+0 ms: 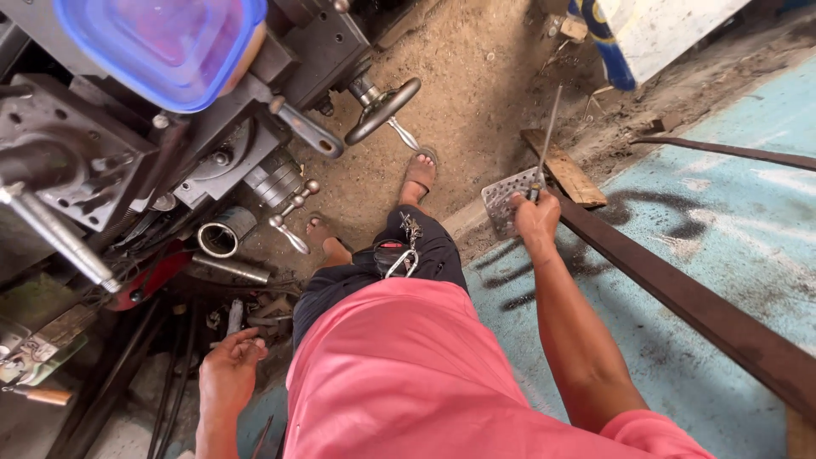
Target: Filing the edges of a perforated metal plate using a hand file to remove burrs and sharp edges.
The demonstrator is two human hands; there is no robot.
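Note:
My right hand (535, 218) is closed around a thin metal rod (548, 127) that points up and away from me. The hand hangs just over a small perforated metal plate (504, 197) lying on the ground. My left hand (228, 371) hangs at my side with fingers loosely curled and apart, holding nothing, next to dark metal bars and scrap under a machine. I wear a pink shirt and dark trousers with a key clip (399, 259), and sandals on both feet.
A lathe-like machine (127, 153) with a handwheel (382, 110) and levers fills the left; a blue plastic box (161, 42) rests on it. A long rusty steel bar (680, 297) crosses the blue-painted floor at right. A wooden block (565, 174) lies on the dirt.

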